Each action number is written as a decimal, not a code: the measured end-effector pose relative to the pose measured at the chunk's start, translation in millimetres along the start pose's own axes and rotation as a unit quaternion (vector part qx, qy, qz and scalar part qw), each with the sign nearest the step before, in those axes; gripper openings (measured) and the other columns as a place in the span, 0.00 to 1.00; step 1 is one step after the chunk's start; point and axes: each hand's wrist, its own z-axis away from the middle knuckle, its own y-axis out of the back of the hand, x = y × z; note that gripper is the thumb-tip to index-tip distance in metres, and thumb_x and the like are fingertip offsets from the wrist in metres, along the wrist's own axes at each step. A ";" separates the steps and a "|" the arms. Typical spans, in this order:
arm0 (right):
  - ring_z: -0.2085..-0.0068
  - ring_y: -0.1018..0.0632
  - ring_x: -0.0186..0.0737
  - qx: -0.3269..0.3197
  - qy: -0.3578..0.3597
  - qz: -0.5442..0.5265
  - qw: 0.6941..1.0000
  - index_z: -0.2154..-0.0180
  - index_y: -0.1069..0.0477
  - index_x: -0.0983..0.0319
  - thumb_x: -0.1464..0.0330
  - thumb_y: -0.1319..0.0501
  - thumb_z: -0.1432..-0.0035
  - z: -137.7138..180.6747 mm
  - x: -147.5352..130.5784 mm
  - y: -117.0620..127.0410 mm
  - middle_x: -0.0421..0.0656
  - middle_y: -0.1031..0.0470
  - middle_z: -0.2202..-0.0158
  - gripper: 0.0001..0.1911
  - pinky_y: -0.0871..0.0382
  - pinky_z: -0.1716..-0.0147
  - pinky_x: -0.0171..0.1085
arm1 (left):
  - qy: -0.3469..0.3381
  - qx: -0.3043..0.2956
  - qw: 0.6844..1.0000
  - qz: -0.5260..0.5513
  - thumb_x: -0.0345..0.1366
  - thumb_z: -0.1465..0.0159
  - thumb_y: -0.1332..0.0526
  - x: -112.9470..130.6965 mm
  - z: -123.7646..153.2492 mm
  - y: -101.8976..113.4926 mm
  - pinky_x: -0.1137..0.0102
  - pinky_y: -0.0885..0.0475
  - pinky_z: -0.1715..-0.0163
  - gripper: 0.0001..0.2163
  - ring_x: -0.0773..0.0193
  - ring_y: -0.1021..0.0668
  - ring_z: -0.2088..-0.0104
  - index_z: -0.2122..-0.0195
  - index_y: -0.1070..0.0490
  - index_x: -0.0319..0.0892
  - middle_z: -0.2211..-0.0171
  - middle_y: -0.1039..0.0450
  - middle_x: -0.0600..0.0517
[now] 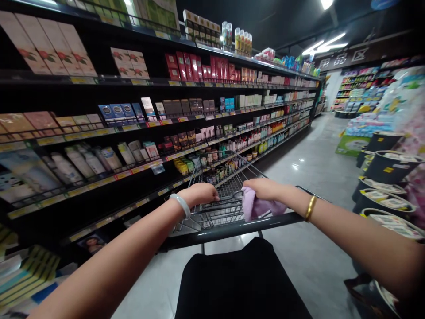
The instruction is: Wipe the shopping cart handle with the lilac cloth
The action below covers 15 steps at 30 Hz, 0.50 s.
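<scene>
A wire shopping cart point(229, 177) stands in front of me in a shop aisle. My left hand point(199, 194) is closed on the cart's upper wire rim; a pale bangle sits on that wrist. My right hand point(264, 188) is closed on a crumpled pink cloth point(257, 206) and rests on the same rim. The cloth hangs down over the dark handle bar point(232, 230). A gold bangle circles my right wrist. The cart's basket looks empty.
Long dark shelves point(133, 128) full of boxes, tubes and bottles run along the left. Black tubs point(385, 177) with goods stand on the right. The grey shiny floor point(312, 177) stretches ahead between them. My dark clothing fills the bottom middle.
</scene>
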 end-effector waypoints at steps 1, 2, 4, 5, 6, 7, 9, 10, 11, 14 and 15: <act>0.69 0.27 0.38 0.012 0.007 0.028 1.000 0.63 0.31 0.58 0.73 0.43 0.47 -2.3 2.3 1.1 0.43 0.24 0.66 0.08 0.43 0.72 0.35 | -0.003 -0.008 1.000 0.015 0.47 0.37 0.42 -4.2 -4.4 1.9 0.71 0.33 0.67 0.15 0.62 0.24 0.69 0.66 0.20 0.45 0.67 0.20 0.50; 0.68 0.27 0.38 0.025 0.014 0.056 0.998 0.62 0.31 0.58 0.73 0.43 0.47 -5.1 4.3 2.1 0.44 0.24 0.64 0.10 0.42 0.71 0.36 | -0.009 -0.021 0.999 0.034 0.48 0.37 0.43 -8.8 -8.9 4.2 0.71 0.33 0.68 0.16 0.63 0.25 0.71 0.67 0.20 0.44 0.68 0.20 0.50; 0.67 0.26 0.39 0.043 0.022 0.099 0.994 0.59 0.31 0.58 0.73 0.44 0.45 -13.6 8.5 4.0 0.45 0.24 0.62 0.11 0.41 0.68 0.36 | -0.025 -0.050 0.996 0.073 0.50 0.37 0.44 -19.4 -19.9 10.2 0.71 0.34 0.70 0.18 0.64 0.27 0.72 0.68 0.21 0.42 0.70 0.22 0.51; 0.66 0.26 0.39 0.049 0.024 0.113 0.992 0.59 0.31 0.59 0.73 0.44 0.43 -20.0 11.2 4.8 0.46 0.25 0.62 0.10 0.41 0.67 0.36 | -0.031 -0.060 0.994 0.085 0.49 0.37 0.43 -25.1 -26.9 13.6 0.72 0.34 0.71 0.17 0.65 0.27 0.73 0.68 0.22 0.42 0.71 0.23 0.52; 0.66 0.26 0.39 0.058 0.026 0.124 0.990 0.58 0.31 0.59 0.72 0.45 0.41 -27.9 14.8 5.5 0.46 0.25 0.62 0.09 0.40 0.67 0.36 | -0.032 -0.066 0.993 0.094 0.47 0.39 0.42 -31.1 -34.8 17.1 0.72 0.35 0.71 0.15 0.65 0.27 0.73 0.68 0.22 0.42 0.72 0.23 0.52; 0.65 0.26 0.39 0.067 0.028 0.133 0.988 0.58 0.31 0.59 0.71 0.46 0.39 -37.3 19.1 6.0 0.46 0.25 0.61 0.09 0.40 0.66 0.36 | -0.027 -0.063 0.993 0.101 0.45 0.40 0.41 -37.2 -43.7 20.3 0.72 0.35 0.71 0.13 0.65 0.27 0.73 0.68 0.22 0.42 0.72 0.23 0.53; 0.63 0.26 0.40 0.085 0.027 0.144 0.986 0.57 0.31 0.60 0.69 0.47 0.37 -59.0 30.3 5.8 0.47 0.26 0.60 0.09 0.39 0.65 0.36 | 0.004 -0.036 0.993 0.110 0.40 0.41 0.41 -49.5 -63.3 24.7 0.73 0.35 0.71 0.09 0.66 0.26 0.72 0.69 0.22 0.43 0.71 0.23 0.53; 0.61 0.26 0.41 0.092 0.025 0.148 0.984 0.56 0.32 0.60 0.69 0.48 0.36 -70.6 37.0 4.9 0.47 0.27 0.59 0.10 0.38 0.63 0.37 | 0.024 -0.014 0.993 0.112 0.38 0.42 0.41 -55.7 -73.4 25.7 0.73 0.34 0.71 0.09 0.66 0.26 0.72 0.69 0.23 0.43 0.71 0.23 0.54; 0.60 0.26 0.41 0.099 0.019 0.153 0.983 0.55 0.32 0.61 0.69 0.48 0.35 -81.9 44.0 3.1 0.48 0.27 0.58 0.10 0.37 0.62 0.37 | 0.043 0.010 0.993 0.111 0.37 0.42 0.42 -61.9 -83.5 25.8 0.73 0.34 0.71 0.08 0.66 0.26 0.72 0.69 0.23 0.43 0.71 0.23 0.53; 0.54 0.28 0.44 0.124 -0.009 0.182 0.975 0.50 0.33 0.61 0.69 0.49 0.35 -111.3 66.0 -8.2 0.51 0.29 0.52 0.13 0.36 0.59 0.38 | 0.068 0.081 0.990 0.090 0.35 0.42 0.44 -80.5 -111.3 21.9 0.72 0.35 0.70 0.08 0.64 0.26 0.71 0.69 0.25 0.43 0.72 0.24 0.52; 0.52 0.29 0.46 0.134 -0.014 0.194 0.972 0.49 0.34 0.61 0.69 0.49 0.35 -119.0 73.2 -13.8 0.52 0.31 0.50 0.15 0.36 0.57 0.39 | 0.069 0.098 0.989 0.085 0.35 0.42 0.44 -86.8 -119.8 19.8 0.71 0.35 0.70 0.08 0.64 0.27 0.71 0.70 0.26 0.43 0.72 0.24 0.52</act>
